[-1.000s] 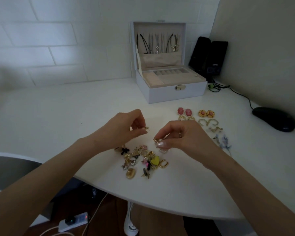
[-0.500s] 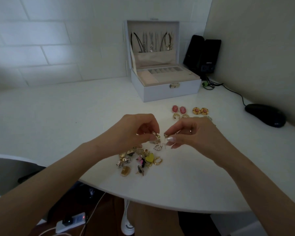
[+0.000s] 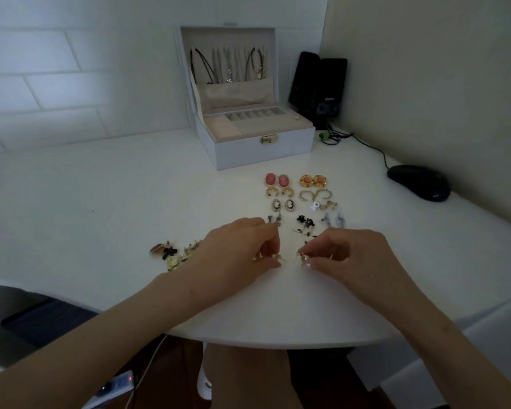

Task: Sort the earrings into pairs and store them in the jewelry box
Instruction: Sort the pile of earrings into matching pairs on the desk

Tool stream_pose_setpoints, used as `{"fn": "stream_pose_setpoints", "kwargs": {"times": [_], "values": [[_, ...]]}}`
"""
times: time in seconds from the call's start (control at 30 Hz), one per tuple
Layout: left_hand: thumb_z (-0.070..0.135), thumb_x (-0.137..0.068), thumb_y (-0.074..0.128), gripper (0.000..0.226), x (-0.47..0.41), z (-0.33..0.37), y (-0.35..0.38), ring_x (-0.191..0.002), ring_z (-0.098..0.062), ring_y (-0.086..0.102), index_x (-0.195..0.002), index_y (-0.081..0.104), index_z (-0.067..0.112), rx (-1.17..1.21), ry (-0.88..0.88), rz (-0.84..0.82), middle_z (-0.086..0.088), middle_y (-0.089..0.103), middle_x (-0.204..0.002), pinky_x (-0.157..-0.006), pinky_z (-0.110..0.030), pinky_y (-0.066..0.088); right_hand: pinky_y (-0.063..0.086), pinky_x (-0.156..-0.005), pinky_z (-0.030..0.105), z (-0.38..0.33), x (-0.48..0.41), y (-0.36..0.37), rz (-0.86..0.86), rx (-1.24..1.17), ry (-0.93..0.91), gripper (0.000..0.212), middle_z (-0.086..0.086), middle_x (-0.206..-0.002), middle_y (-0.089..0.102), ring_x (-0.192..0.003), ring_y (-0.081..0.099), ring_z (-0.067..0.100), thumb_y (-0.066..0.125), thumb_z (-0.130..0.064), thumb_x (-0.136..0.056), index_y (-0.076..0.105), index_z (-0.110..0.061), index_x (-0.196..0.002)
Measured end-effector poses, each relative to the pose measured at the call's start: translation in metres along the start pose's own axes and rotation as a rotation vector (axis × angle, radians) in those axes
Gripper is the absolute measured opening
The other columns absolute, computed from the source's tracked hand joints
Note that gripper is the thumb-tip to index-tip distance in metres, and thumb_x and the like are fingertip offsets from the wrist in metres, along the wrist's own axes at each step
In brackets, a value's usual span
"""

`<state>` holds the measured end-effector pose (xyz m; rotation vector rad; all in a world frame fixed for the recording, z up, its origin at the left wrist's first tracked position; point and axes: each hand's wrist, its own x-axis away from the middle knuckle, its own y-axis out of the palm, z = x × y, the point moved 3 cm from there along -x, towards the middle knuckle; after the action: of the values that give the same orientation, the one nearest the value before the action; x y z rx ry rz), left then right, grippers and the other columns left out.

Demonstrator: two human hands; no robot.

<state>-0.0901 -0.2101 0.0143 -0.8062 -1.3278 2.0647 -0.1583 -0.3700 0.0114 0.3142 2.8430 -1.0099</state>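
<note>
Each hand pinches a small earring over the near side of the white table (image 3: pixel 71 202).
The left hand (image 3: pixel 242 249) grasps one gold earring (image 3: pixel 278 257), the right hand (image 3: pixel 347 255) a second gold earring (image 3: pixel 303 257); sorted pairs (image 3: pixel 295 196) lie just beyond, the open jewelry box (image 3: pixel 263 152) farther back.

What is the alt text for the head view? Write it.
The left hand and right hand each pinch a small gold earring over a white table. Paired earrings lie in rows before an open jewelry box; unsorted ones lie left.
</note>
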Motion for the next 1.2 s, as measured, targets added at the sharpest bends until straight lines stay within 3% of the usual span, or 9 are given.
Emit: {"fn": "stream_pose_setpoints", "kwargs": {"times": [0.1,0.17,0.27,0.4,0.6,0.8,0.97,1.2], "values": [[0.041,-0.087,0.056,0.016,0.001,0.005,0.006,-0.082,-0.004,0.042,-0.095,0.055,0.027,-0.094,-0.027,0.035,0.016,0.045,-0.086,-0.064,-0.011,0.031,0.041,-0.060,0.004,0.004,0.005,0.005,0.028,0.039,-0.049,0.014,-0.014,-0.068,0.065,-0.065,0.057,-0.007,0.076,-0.008,-0.072,0.073,-0.021,-0.078],[0.044,-0.087,0.054,0.018,0.002,0.008,0.009,-0.080,-0.005,0.039,-0.093,0.054,0.027,-0.130,-0.042,0.055,0.015,0.045,-0.086,-0.063,-0.012,0.028,0.040,-0.063,0.005,0.006,0.006,0.009,0.064,0.074,-0.088,0.012,-0.014,-0.070,0.063,-0.072,0.057,-0.005,0.076,-0.011,-0.072,0.073,-0.019,-0.080],[0.049,-0.086,0.053,0.022,0.002,0.009,0.010,-0.080,-0.007,0.039,-0.089,0.052,0.027,-0.165,-0.051,0.070,0.013,0.050,-0.089,-0.064,-0.016,0.028,0.040,-0.066,0.008,0.009,0.005,0.017,0.100,0.167,-0.142,0.010,-0.011,-0.075,0.060,-0.071,0.056,0.004,0.076,-0.015,-0.074,0.070,-0.019,-0.081],[0.055,-0.083,0.052,0.029,0.002,0.008,0.010,-0.082,-0.006,0.040,-0.093,0.052,0.028,-0.179,-0.062,0.047,0.014,0.051,-0.093,-0.068,-0.021,0.027,0.040,-0.069,0.014,0.009,0.003,0.022,0.124,0.207,-0.167,0.015,-0.008,-0.078,0.057,-0.069,0.052,0.002,0.075,-0.014,-0.074,0.068,-0.017,-0.088],[0.049,-0.083,0.057,0.026,0.005,0.009,0.009,-0.082,-0.005,0.037,-0.097,0.050,0.028,-0.136,-0.023,0.053,0.016,0.045,-0.091,-0.064,-0.016,0.029,0.042,-0.074,0.019,0.009,0.003,0.021,0.113,0.181,-0.135,0.016,-0.011,-0.077,0.057,-0.069,0.052,0.001,0.075,-0.016,-0.075,0.067,-0.019,-0.089],[0.032,-0.084,0.062,0.013,0.003,0.010,0.011,-0.082,-0.017,0.052,-0.090,0.057,0.021,-0.190,0.021,0.142,0.006,0.058,-0.089,-0.069,-0.025,0.031,0.040,-0.068,0.011,0.008,-0.002,0.024,0.112,0.201,-0.126,0.008,-0.012,-0.077,0.055,-0.070,0.052,0.005,0.073,-0.017,-0.077,0.067,-0.016,-0.083],[0.045,-0.087,0.052,0.023,0.002,0.002,0.011,-0.085,-0.015,0.049,-0.088,0.056,0.022,-0.207,-0.023,0.204,0.007,0.056,-0.088,-0.073,-0.027,0.034,0.037,-0.065,0.011,0.006,-0.007,0.029,0.118,0.222,-0.147,0.007,-0.015,-0.075,0.048,-0.067,0.049,0.003,0.070,-0.015,-0.079,0.065,-0.016,-0.082],[0.047,-0.076,0.053,0.027,0.003,-0.003,0.009,-0.057,-0.017,0.052,-0.065,0.056,0.023,-0.344,-0.018,0.244,0.006,0.055,-0.062,-0.054,-0.029,0.036,0.035,-0.064,0.010,0.006,-0.010,0.032,0.111,0.246,-0.158,0.008,-0.015,-0.074,0.046,-0.067,0.046,0.000,0.069,-0.019,-0.080,0.062,-0.020,-0.084]]}}
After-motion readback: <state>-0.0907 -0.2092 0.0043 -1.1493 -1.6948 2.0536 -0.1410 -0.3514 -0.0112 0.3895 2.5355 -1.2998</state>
